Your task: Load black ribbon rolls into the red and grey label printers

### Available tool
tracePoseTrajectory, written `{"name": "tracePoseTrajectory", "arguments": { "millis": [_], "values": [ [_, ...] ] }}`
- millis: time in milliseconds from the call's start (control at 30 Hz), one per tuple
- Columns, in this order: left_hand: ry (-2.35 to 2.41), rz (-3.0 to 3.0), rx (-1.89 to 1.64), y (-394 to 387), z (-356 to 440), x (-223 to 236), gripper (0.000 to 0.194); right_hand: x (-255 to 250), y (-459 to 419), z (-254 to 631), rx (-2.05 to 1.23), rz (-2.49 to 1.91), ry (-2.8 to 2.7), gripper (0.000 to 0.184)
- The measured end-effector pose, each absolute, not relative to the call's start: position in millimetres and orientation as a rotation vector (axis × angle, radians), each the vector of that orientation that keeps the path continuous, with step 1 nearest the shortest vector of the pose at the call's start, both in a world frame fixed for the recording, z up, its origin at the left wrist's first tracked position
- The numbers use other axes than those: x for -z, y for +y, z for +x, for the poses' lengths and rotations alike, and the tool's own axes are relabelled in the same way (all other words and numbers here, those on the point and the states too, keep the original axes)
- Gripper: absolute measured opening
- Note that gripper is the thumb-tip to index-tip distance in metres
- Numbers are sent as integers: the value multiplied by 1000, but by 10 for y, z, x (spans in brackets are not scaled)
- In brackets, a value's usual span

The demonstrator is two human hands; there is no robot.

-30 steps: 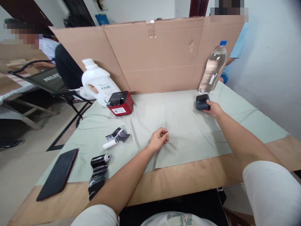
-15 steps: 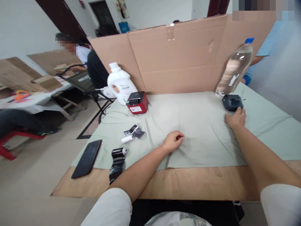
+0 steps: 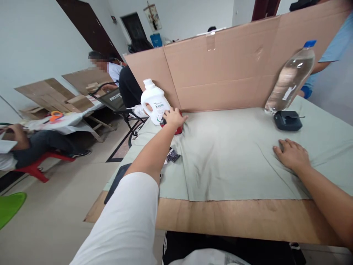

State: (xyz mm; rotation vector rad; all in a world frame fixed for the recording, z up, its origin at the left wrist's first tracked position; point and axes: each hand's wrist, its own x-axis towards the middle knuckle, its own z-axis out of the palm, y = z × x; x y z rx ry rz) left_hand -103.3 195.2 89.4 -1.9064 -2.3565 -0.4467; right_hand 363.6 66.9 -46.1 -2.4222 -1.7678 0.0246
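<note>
My left hand [image 3: 174, 118] is over the red and black box-shaped device [image 3: 179, 130], its fingers and thumb spread. It hides most of the device; whether it touches the top I cannot tell. Just behind stands a white jug [image 3: 156, 101] with a handle. On the cloth to the right my right hand [image 3: 293, 154] lies open, palm down, with nothing in it. Beyond its fingertips, apart from them, sits a small dark device [image 3: 288, 121] with a thin dark strip on top. A crumpled black packet [image 3: 173, 155] lies beside my left forearm.
A clear bottle with a blue cap [image 3: 293, 75] leans against the upright cardboard panel [image 3: 220, 81]. A dark phone [image 3: 117, 182] lies at the table's left edge, partly behind my sleeve. Other people sit at the left; one stands behind the panel at the right.
My left hand has moved forward and left from the middle of the cloth to the red and black device. My right hand has drawn back from the dark device and flattened on the cloth.
</note>
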Motion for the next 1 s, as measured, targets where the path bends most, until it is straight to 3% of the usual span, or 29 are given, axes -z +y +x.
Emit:
{"name": "tracePoseTrajectory", "arguments": {
  "millis": [67,133,267,433,633,833,1000],
  "values": [
    [-2655,-1758,313,2092,-1264,-811,92,444,670,3620,-36,-2430,-1759,61],
    [-2764,-1714,276,2116,-1396,-662,102,440,667,3610,-40,-2425,-1750,60],
    [-2664,-1676,444,2032,-1371,-460,84,469,663,3616,-10,-2392,-1728,59],
    [-2581,-1759,507,1817,-893,-640,72,516,672,3649,-9,-2360,-1703,60],
    [-2316,-2364,412,1083,-45,-862,78,481,653,3639,-66,-2360,-1708,62],
    [-2023,-2697,759,182,402,-590,78,456,629,3629,-60,-2337,-1720,61],
    [-2040,-2633,793,-191,354,-456,72,458,613,3633,-68,-2341,-1732,61]
  ]
}}
